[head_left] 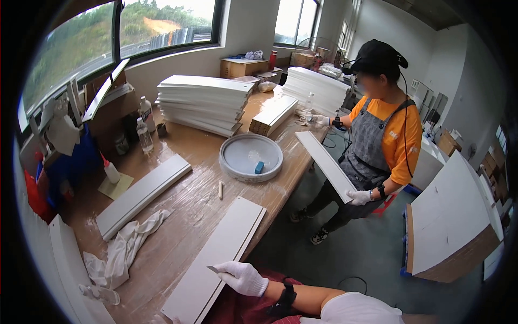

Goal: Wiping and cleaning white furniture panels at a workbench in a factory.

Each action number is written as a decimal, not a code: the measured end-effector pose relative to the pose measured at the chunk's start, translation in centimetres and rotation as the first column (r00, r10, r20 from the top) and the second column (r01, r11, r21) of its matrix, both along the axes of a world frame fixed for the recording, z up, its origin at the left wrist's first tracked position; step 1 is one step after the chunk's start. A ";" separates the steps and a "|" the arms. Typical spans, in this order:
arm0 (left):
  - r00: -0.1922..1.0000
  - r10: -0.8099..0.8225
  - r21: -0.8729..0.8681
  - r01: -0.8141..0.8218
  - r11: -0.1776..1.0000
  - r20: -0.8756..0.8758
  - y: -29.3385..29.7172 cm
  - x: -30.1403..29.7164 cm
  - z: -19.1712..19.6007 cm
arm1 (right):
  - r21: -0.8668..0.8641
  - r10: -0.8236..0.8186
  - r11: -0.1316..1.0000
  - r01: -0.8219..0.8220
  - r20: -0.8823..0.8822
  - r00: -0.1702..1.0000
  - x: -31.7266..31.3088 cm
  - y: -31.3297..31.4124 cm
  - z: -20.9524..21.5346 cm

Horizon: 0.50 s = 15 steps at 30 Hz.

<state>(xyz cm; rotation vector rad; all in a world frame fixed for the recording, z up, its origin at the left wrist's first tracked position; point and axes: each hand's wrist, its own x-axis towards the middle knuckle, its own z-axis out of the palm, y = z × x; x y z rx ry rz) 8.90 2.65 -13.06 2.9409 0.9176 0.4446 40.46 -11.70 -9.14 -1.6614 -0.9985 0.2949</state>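
Note:
A long white board (pixel 216 259) with a groove along its right edge lies slantwise on the table before me. My right hand (pixel 243 278), in a white knit glove, is closed around a small flat metal blade (pixel 213 269). The blade's tip points left over the board, and whether it touches the surface is unclear. At the lower edge, my left hand (pixel 163 319) shows only a bit of glove by the board's near corner; its fingers are mostly cut off. Beyond the board's far end lies a short pale stick (pixel 220 190).
Left are another white board (pixel 145 194), a crumpled cloth (pixel 127 248), a glue bottle (pixel 110 170) and clear bottles (pixel 144 135). A grey round tub (pixel 251 156) holds a blue block (pixel 259 167). Board stacks (pixel 202 105) stand behind. A co-worker (pixel 380 124) holds a white board (pixel 326 167).

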 end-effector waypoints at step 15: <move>0.813 0.299 -0.801 0.301 0.517 0.499 3.3 1.0 -0.5 | 0.184 0.002 0.982 -0.045 0.229 0.973 -0.6 0.9 2.1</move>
